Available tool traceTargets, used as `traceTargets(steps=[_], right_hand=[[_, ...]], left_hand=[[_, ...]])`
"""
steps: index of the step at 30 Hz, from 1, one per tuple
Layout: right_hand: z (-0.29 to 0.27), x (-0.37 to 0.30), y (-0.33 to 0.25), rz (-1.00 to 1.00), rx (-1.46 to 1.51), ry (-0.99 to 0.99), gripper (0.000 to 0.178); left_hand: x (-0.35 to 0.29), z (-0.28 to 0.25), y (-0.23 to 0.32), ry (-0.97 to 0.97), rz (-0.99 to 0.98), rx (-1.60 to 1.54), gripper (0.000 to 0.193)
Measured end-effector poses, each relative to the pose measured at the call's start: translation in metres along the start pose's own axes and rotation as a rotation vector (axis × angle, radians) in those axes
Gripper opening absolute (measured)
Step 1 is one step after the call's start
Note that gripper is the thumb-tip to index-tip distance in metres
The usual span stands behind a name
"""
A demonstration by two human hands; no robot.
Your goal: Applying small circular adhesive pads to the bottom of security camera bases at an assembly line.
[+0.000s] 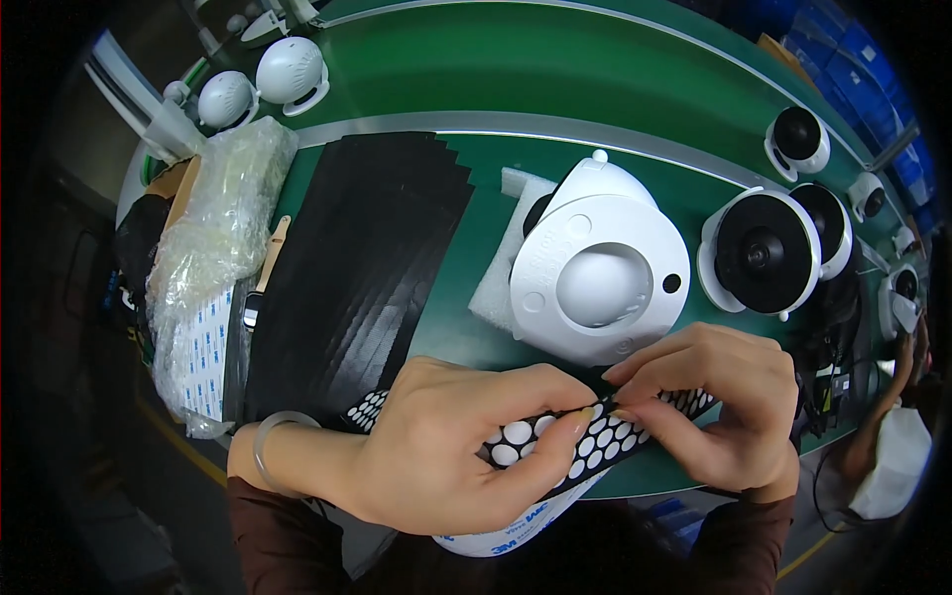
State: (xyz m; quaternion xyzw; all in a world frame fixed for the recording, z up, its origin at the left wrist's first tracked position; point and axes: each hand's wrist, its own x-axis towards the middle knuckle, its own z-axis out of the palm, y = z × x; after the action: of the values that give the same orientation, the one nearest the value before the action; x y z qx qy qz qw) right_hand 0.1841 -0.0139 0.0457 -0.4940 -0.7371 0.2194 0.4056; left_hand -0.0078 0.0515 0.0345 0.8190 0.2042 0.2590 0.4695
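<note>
My left hand [446,446] pinches a black strip dotted with white circles [600,441] between thumb and forefinger. Close beside it, my right hand [709,407] pinches the strip's upper edge, the fingertips of both hands nearly meeting. Whether a small piece sits between the right fingertips is too small to tell. Just beyond my hands, a white rounded camera housing [535,288] lies on white foam [493,297], its ring-shaped base facing up. One black round pad [671,284] sits on the ring's right side; other shallow round recesses there are bare.
Stacked black sheets [362,248] cover the green table at left, beside a bubble-wrapped bundle [223,208]. Black-faced white cameras [759,248] stand at right, and white units [291,71] at back left. Blue-printed backing paper [506,540] hangs below my hands. Another person's arm [883,407] shows far right.
</note>
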Motion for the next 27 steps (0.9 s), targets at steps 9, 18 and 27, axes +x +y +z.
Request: traceTargets(steps=[9, 18, 27], right_hand=[[-0.022, 0.014, -0.02, 0.082, -0.441, 0.268, 0.01], [0.007, 0.053, 0.001, 0.157, -0.173, 0.203, 0.005], [0.012, 0.053, 0.0, 0.143, -0.284, 0.205, 0.005]], left_hand=[[0.0, 0.026, -0.003, 0.11, 0.293, 0.354, 0.012], [-0.006, 0.03, -0.02, 0.13, 0.299, 0.416, 0.01], [-0.006, 0.031, -0.027, 0.108, 0.329, 0.357, 0.011]])
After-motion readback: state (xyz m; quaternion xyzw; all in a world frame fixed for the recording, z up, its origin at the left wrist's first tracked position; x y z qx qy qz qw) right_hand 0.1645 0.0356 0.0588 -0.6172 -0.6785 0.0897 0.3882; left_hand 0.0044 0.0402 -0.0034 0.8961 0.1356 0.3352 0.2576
